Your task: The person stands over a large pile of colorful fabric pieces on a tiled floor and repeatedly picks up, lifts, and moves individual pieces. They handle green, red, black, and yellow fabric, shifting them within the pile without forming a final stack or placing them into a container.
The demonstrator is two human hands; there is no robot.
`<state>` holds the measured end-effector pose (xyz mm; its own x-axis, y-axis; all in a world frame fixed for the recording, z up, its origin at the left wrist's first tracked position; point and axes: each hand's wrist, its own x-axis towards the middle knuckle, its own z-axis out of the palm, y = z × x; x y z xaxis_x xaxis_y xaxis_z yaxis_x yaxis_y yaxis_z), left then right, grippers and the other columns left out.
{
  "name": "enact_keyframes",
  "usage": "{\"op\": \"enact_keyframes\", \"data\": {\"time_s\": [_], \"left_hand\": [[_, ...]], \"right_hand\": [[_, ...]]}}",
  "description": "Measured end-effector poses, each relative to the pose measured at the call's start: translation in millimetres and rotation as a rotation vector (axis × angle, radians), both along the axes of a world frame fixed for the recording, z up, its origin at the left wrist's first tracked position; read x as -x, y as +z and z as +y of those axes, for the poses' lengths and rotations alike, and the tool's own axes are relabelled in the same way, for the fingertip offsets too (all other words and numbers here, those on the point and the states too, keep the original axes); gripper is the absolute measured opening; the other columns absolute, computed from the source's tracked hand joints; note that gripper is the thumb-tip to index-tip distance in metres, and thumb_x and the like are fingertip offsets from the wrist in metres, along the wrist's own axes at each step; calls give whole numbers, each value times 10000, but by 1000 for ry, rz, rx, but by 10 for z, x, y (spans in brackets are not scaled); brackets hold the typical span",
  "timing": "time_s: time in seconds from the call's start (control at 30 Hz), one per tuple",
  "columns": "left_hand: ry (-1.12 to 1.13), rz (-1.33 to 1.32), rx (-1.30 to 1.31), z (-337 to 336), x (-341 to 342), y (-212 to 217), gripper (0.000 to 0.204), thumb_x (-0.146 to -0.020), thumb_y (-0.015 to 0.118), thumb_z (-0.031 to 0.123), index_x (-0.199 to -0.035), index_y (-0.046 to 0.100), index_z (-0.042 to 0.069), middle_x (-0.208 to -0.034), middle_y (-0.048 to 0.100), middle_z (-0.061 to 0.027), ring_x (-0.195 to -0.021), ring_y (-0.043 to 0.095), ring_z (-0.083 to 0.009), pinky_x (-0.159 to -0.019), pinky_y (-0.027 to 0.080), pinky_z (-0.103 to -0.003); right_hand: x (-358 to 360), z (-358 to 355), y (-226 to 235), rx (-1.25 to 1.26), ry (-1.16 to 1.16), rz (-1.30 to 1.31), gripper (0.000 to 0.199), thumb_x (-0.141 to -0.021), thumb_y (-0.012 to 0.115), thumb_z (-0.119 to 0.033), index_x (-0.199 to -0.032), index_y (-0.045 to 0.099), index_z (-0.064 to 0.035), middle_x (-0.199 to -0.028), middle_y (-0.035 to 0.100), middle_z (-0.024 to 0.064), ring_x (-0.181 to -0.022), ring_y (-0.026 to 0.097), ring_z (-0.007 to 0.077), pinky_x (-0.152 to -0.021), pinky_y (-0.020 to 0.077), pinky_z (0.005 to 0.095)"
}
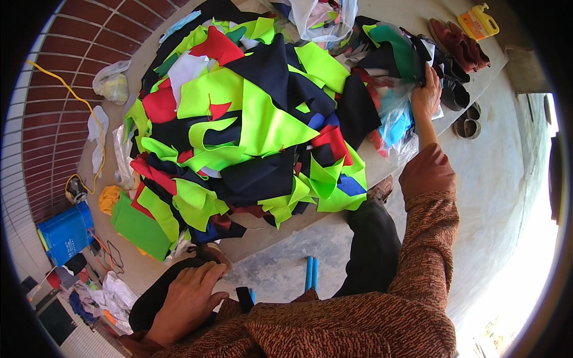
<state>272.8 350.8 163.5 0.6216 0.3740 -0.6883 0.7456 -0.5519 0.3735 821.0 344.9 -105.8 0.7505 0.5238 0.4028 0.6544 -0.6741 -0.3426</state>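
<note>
While the left hand [188,292] lay flat, fingers spread and gripping nothing, on a piece of black cloth [156,292] at the near edge of the concrete slab [271,235], the right hand [427,92] was stretched far forward, its fingers curled down onto a clear plastic bag [394,122] holding blue and red scraps. Whether those fingers had actually closed on the plastic could not be told; they pressed on its upper right edge. That bag lay just beside the right flank of the big heap of fabric offcuts [250,119], lime green, navy, black and red, which stretched away from the person along the slab. So the bag sat ahead and to the right, touching the right hand and well apart from the left. Beyond the hand stood a row of shoes [456,51] and a yellow jug [478,22].
</note>
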Motion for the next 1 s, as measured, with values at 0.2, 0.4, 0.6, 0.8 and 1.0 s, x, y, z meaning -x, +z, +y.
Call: {"op": "enact_keyframes", "data": {"time_s": [0.2,0.4,0.6,0.8,1.0], "left_hand": [[-5,-3,-1,1,-1,14,562,-729,710,186,-1213,455,57,-1161,543,-156,-1022,528,-365,-866,433,-421],[12,-8,-2,-3,1,11,562,-724,711,195,-1208,459,58,-1161,545,-150,-1019,531,-356,-875,427,-418],[-5,-9,-24,-54,25,84,542,-730,702,203,-1197,467,57,-1166,540,-142,-1001,536,-326,-881,419,-405],[-110,-130,-76,-111,97,220,507,-742,687,212,-1173,474,51,-1140,532,-131,-977,541,-286,-872,411,-371],[-140,-213,-151,-331,300,389,492,-756,662,207,-1175,471,36,-1088,533,-145,-925,546,-270,-891,385,-381]], "right_hand": [[119,13,-110,561,185,248,772,-747,522,-72,-1434,249,-293,-1464,294,83,-1353,267,307,-991,289,605],[539,276,586,543,373,65,834,-676,622,-126,-1426,265,-209,-1456,279,134,-1358,235,339,-1026,246,587],[1609,647,938,140,874,341,949,-678,750,-481,-1429,268,-161,-1397,356,182,-1300,324,379,-1061,279,450],[2319,840,662,180,885,723,995,-636,757,-548,-1360,329,-17,-1292,413,246,-1198,428,386,-997,366,421],[2713,1007,481,149,721,613,719,-674,729,-291,-1242,451,50,-1082,577,227,-960,584,355,-826,464,384]]}}
